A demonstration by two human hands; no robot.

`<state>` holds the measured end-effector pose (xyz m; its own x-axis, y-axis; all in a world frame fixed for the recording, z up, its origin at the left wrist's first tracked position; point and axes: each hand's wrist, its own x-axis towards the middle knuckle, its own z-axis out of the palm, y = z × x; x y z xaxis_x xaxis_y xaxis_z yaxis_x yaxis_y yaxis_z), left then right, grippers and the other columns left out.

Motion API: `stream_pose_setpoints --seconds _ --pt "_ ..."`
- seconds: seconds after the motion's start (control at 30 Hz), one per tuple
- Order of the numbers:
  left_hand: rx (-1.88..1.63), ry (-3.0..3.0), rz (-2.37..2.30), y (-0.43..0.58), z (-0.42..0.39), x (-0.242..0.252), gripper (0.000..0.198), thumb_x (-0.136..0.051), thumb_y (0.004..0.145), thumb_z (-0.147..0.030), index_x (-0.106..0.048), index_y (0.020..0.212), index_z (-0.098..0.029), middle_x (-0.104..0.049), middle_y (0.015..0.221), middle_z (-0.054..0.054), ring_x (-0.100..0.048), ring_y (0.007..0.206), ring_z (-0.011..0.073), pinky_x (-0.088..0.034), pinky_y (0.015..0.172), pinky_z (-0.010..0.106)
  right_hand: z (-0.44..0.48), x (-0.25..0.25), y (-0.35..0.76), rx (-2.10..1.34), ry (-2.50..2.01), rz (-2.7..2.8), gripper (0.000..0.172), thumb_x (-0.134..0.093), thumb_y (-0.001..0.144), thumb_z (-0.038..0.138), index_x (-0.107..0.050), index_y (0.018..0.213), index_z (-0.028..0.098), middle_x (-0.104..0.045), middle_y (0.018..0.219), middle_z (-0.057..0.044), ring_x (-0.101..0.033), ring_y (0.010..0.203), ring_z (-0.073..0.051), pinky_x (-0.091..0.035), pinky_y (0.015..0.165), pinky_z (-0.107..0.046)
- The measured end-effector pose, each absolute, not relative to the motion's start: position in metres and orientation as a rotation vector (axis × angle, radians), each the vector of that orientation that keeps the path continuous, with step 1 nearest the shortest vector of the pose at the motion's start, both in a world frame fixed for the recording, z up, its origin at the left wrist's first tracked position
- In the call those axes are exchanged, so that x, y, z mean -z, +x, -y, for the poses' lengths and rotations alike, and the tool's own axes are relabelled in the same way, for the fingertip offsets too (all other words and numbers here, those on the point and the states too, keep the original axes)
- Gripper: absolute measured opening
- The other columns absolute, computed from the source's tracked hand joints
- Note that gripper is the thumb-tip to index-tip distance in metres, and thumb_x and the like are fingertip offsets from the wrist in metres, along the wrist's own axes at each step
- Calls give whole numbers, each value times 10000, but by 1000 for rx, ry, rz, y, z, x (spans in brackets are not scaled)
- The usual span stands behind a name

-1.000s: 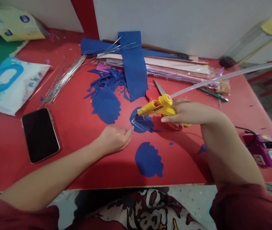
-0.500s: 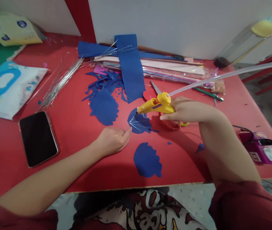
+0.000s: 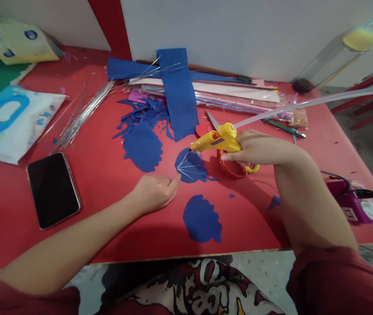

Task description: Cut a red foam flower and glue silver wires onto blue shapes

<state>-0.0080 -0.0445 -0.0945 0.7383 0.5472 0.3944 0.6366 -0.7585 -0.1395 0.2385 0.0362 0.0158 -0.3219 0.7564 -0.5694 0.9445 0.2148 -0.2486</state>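
Note:
My right hand grips a yellow hot glue gun, with a long clear glue stick running out of its back. The gun's nozzle is at the upper edge of a blue foam cutout with a jagged side. Several thin silver wires fan across that cutout from its left edge. My left hand rests on the table, fingers closed, its fingertips beside the point where the wires meet; what they hold is hidden. Another blue cutout lies nearer me, and a larger one lies to the left.
Scissors lie under the glue gun. Blue scraps, foam strips and a wire bundle lie farther back. A phone and wipes pack are left; a purple power block with cables is right.
The glue gun has shifted slightly to the right and up along the cutout's upper edge. My left hand and the cutouts have stayed in place.

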Motion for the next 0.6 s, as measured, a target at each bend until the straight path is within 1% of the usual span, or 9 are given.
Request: stream_pose_setpoints --seconds 0.17,0.33,0.53,0.6 --pt "505 -2668 920 -8 44 94 274 -427 838 -192 -652 953 -89 -548 454 8 -515 389 130 -243 348 224 -36 -16 238 762 1590 -2221 383 -470 776 488 -455 526 199 -507 498 -10 -520 542 -139 -395 577 -297" --pt "515 -2655 918 -8 44 94 274 -424 842 -195 -653 947 -89 -539 449 1 -511 384 135 -231 342 241 -35 -18 237 793 1578 -2192 432 -446 802 485 -426 482 195 -498 487 -25 -492 488 -122 -396 550 -294" --pt "534 -2653 908 -7 44 94 266 -432 840 -192 -654 939 -85 -537 448 -7 -509 376 134 -230 337 248 -38 -14 238 757 1577 -2159 443 -457 795 512 -441 495 187 -506 520 -34 -505 529 -136 -383 558 -291" --pt "524 -2657 914 -6 44 94 266 -431 840 -192 -651 946 -86 -542 451 -8 -508 374 134 -233 335 251 -38 -13 237 753 1600 -2148 418 -469 788 504 -455 523 182 -501 528 -29 -497 534 -132 -370 550 -284"
